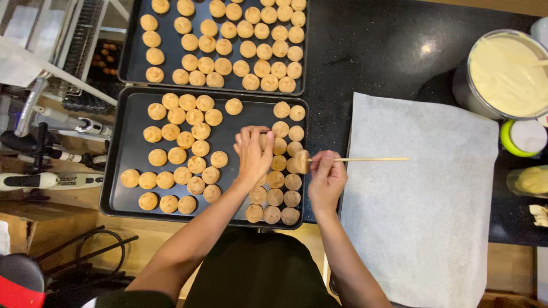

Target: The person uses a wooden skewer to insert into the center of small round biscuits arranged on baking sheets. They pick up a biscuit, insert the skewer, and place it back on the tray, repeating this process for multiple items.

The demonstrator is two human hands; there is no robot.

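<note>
Over the near baking tray [117,171] my two hands work side by side. My left hand [253,153] lies palm down with the fingers curled onto the puffs in the right-hand rows, closing on one of them, though which one I cannot tell under the knuckles. My right hand [326,178] pinches a thin wooden skewer [365,159] between thumb and fingers and holds it level, its tip pushed into a small choux puff [301,161] held up at the tray's right edge. Held flat like that, the stick goes in through the side of the shell, I judge, and leaves the domed top whole.

These puffs are round, golden-brown and rough-crusted, set in loose rows on dark, smooth metal with a raised rim. Beyond it a second tray [132,40] of the same kind is packed tighter. At my right a sheet of pale parchment paper [422,205] lies bare and slightly creased on the black counter [377,51], close enough to take pieces as they leave the tray. Farther right stands a steel bowl [463,85] of thick, glossy, pale yellow cream, within reach of the same hand.
</note>
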